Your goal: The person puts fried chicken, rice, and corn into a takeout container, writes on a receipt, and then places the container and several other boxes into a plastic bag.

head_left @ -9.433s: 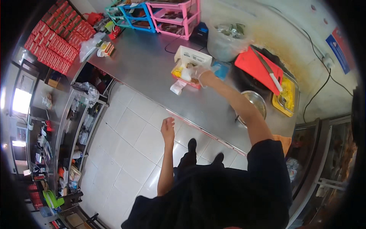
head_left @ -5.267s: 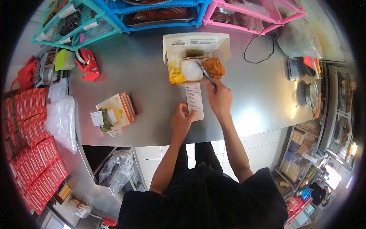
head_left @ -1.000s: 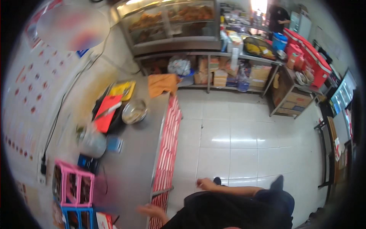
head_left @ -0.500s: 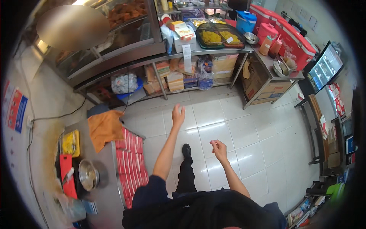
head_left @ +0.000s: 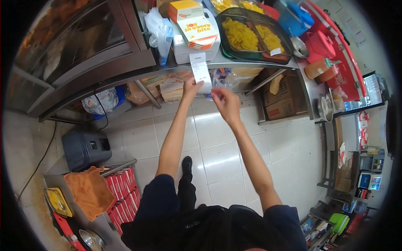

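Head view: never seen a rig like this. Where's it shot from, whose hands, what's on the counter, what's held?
No machine arms here: these are a person's own bare hands. The picture comes from the left of two fisheye cameras worn on the head, looking down, so straight edges bend. The left hand holds a paper slip hanging at the front of a white boxy machine, likely a printer. The right hand is by the slip's lower corner; contact is unclear. On the counter, cartons top the machine, with a plastic bag left and a black tray of yellow food right.
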Tool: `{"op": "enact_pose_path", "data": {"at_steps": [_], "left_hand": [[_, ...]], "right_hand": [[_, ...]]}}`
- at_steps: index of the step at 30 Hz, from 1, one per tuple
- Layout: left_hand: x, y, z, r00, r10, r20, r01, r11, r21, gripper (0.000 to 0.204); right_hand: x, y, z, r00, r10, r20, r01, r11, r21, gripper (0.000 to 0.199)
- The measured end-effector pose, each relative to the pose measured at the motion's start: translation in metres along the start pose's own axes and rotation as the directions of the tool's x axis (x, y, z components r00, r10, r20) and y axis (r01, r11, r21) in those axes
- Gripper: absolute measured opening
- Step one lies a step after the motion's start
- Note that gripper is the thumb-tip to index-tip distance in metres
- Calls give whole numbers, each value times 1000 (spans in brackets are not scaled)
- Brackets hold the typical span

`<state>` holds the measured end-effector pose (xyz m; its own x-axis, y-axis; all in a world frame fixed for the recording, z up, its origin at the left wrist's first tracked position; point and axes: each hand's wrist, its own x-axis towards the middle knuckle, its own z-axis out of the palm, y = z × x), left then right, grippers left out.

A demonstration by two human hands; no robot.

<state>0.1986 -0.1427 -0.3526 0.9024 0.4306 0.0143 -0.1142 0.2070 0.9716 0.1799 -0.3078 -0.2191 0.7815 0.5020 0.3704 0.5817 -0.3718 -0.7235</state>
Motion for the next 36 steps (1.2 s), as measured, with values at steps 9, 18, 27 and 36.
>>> {"op": "enact_pose_path", "data": {"at_steps": [9, 18, 27, 36], "left_hand": [[-16, 40, -14, 985, 170, -40, -166, 982, 85, 28], [-10, 52, -35, 982, 179, 57, -187, 893, 408, 28], [-60, 57, -1, 955, 73, -286, 54, 909, 413, 28], [-294, 150, 84, 960, 31, -279, -61, 993, -99, 18]], "right_hand": [[110, 16, 48, 873, -403, 275, 463, 863, -203, 13], [138, 23, 61, 824, -371, 427, 458, 881, -119, 7], [25, 58, 67, 655, 704, -274, -273, 559, 783, 9], [-182, -101, -53, 973, 181, -142, -115, 916, 385, 33]]}}
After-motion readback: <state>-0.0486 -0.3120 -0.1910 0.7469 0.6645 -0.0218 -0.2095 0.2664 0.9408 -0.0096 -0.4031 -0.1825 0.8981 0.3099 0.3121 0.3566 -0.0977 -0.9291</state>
